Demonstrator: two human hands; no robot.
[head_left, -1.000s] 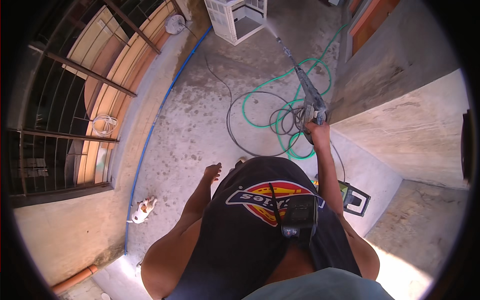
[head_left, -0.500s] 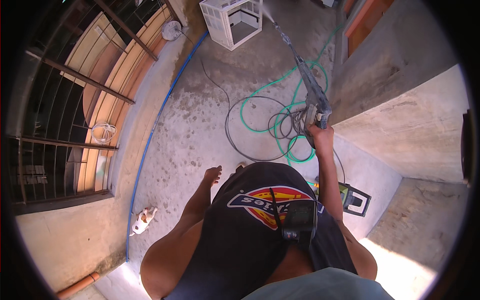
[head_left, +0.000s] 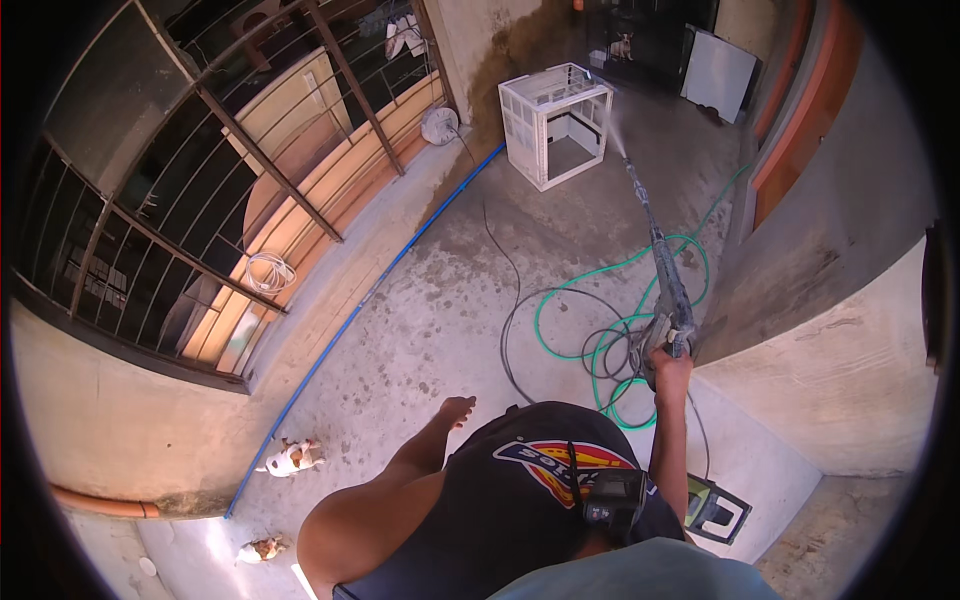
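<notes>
My right hand (head_left: 672,370) is closed round the grip of a pressure washer gun (head_left: 672,280), its long lance pointing away from me. White spray leaves the nozzle toward a white, box-shaped frame (head_left: 541,150) with an open front, standing on wet concrete. The lance tip is apart from the frame. My left hand (head_left: 458,411) hangs beside my body with loosely bent fingers and nothing visible in it. A green and black pressure washer (head_left: 716,508) stands by my right forearm, partly hidden by it.
Green hose (head_left: 540,318) and black hose (head_left: 508,345) loop across the floor ahead. A blue pipe (head_left: 360,303) runs along the left wall, below a barred window (head_left: 250,130). Two small animals, one white and brown (head_left: 292,458), are at the lower left. A white panel (head_left: 718,75) leans at the back right.
My view has tilted up and turned left, so the whole white frame and the back area now show. The gun stays in my right hand, still spraying; my left hand still hangs.
</notes>
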